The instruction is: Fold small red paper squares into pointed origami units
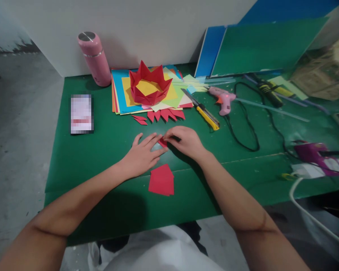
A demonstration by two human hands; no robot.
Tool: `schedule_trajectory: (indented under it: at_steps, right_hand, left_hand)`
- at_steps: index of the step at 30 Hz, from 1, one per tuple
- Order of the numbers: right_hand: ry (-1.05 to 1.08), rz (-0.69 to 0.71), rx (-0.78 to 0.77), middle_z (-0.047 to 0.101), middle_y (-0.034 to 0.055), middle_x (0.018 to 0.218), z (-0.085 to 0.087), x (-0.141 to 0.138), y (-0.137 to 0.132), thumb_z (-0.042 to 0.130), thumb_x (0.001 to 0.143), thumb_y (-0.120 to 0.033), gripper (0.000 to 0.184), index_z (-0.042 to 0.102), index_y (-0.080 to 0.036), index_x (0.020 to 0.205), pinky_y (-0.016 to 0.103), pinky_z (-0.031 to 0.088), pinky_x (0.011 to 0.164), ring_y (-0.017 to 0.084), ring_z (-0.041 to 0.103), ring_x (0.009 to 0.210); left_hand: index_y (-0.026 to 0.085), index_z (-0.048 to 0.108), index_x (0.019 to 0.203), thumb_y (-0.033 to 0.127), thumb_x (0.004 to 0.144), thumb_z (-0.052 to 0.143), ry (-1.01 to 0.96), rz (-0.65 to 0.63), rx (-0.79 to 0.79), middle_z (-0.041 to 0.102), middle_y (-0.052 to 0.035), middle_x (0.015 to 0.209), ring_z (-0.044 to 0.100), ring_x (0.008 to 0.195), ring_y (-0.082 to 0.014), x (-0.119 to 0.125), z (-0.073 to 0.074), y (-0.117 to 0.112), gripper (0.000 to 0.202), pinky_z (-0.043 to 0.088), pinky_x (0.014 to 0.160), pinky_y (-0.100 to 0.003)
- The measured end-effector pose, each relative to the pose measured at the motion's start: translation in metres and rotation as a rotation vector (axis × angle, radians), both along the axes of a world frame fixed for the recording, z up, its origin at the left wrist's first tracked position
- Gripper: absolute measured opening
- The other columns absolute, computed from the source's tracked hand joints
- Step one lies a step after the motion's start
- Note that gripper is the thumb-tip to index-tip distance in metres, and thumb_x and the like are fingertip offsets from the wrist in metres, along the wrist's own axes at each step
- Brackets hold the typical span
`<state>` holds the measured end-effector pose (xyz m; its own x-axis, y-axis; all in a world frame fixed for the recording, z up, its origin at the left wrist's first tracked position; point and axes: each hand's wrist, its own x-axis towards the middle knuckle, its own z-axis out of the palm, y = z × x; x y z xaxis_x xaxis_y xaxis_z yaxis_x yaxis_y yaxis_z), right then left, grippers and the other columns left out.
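Observation:
A small red paper piece [162,142] lies on the green table [96,150] between my two hands. My left hand [142,154] rests flat with fingers stretched out, its fingertips pressing on the piece. My right hand [185,140] is curled, its fingers pinching the piece's right side. A small stack of red paper squares [161,180] lies just in front of my hands. Behind them sits a row of folded red paper points [166,114], and a red paper crown [149,87] stands on a stack of coloured paper sheets [122,96].
A pink bottle [94,56] stands at the back left, a phone [81,113] lies left. To the right are a yellow utility knife [205,112], a pink glue gun [222,99] with black cord [245,128], and green and blue boards [260,45] leaning on the wall.

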<state>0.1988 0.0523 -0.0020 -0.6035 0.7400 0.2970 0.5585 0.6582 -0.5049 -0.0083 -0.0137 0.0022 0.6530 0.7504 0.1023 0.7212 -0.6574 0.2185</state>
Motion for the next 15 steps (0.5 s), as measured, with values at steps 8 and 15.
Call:
schedule_trajectory:
  at_steps: [8,15]
  right_hand:
    - [-0.090,0.025,0.063,0.069,0.0034,0.080,-0.0008,0.0015,0.0010,0.052,0.088,-0.018,0.012,0.061,-0.022,0.082,0.028,0.045,0.068,0.018,0.061,0.077]
    - [-0.128,0.110,0.082,0.068,0.0060,0.084,0.0081,0.0049,-0.0017,0.046,0.090,-0.015,0.017,0.061,-0.020,0.085,0.028,0.044,0.069,0.019,0.060,0.079]
  left_hand:
    - [0.032,0.054,0.131,0.027,0.095,0.044,-0.009,0.005,0.009,0.041,-0.0089,0.148,0.033,0.139,-0.0292,-0.0003,0.0006,-0.0010,0.037,0.022,0.109,-0.061]
    - [0.035,0.054,0.131,0.031,0.095,0.043,-0.001,0.021,-0.012,0.041,-0.0066,0.148,0.030,0.139,-0.0350,-0.0010,0.0029,0.0004,0.037,0.021,0.108,-0.065]
